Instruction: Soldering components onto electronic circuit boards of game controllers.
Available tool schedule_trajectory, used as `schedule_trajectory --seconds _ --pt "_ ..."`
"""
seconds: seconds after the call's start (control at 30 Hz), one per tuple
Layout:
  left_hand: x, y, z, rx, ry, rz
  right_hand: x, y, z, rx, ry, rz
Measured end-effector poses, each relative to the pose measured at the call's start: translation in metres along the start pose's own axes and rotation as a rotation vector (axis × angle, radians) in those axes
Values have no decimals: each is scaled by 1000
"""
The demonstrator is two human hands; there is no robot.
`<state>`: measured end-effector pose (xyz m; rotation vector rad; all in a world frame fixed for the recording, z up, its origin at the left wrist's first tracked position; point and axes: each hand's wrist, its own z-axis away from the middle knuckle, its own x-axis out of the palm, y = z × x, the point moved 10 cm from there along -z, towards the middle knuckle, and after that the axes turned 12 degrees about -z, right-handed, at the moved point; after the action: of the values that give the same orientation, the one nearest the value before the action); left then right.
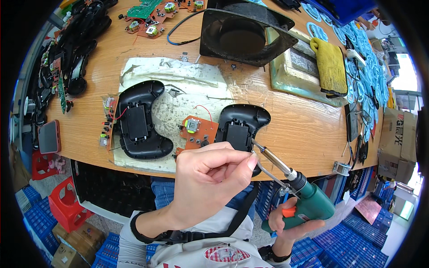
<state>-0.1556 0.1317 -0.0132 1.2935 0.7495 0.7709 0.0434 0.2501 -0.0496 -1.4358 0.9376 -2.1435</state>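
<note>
My right hand [292, 223] grips a green soldering gun [313, 201] with an orange trigger, its metal tip pointing up and left. A thin curved feed tube [270, 175] runs beside the barrel. My left hand [210, 183] is closed in a pinch, thumb and forefinger meeting at that tube's end; what lies between them is too small to make out. Behind my left hand is a black game controller shell [241, 123], partly covered. An orange circuit board [199, 131] with a red wire lies at its left. Farther left is a second black controller shell [137, 120] beside another orange board [107, 123].
A stained white sheet [178, 102] lies under the shells. Beyond stand a black fan frame [246, 38] and a glass-like tray [308, 82] with a yellow cloth [328, 64]. Black shells [78, 58] pile up at left, light-blue parts [368, 89] at right. A solder spool [342, 168] sits near the edge.
</note>
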Motion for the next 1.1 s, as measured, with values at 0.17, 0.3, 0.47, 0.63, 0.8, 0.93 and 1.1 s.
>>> schedule_trajectory --seconds 0.17,0.3,0.47,0.63,0.8,0.93,1.1 --pt "1 -2 1 -47 12 46 3 0 -2 1 -8 8" --pt "1 -3 1 -36 19 67 1 1 -1 -8 5 11" --pt "2 -7 2 -45 30 123 1 2 -1 -8 18 20" --pt "1 -7 2 -55 24 100 3 1 -2 -16 5 16" --pt "3 -8 0 -67 19 106 2 1 -2 -39 13 17" --pt "5 -12 0 -116 7 127 4 1 -2 -49 12 26" --pt "4 -13 1 -118 16 150 4 2 -3 -64 12 15"
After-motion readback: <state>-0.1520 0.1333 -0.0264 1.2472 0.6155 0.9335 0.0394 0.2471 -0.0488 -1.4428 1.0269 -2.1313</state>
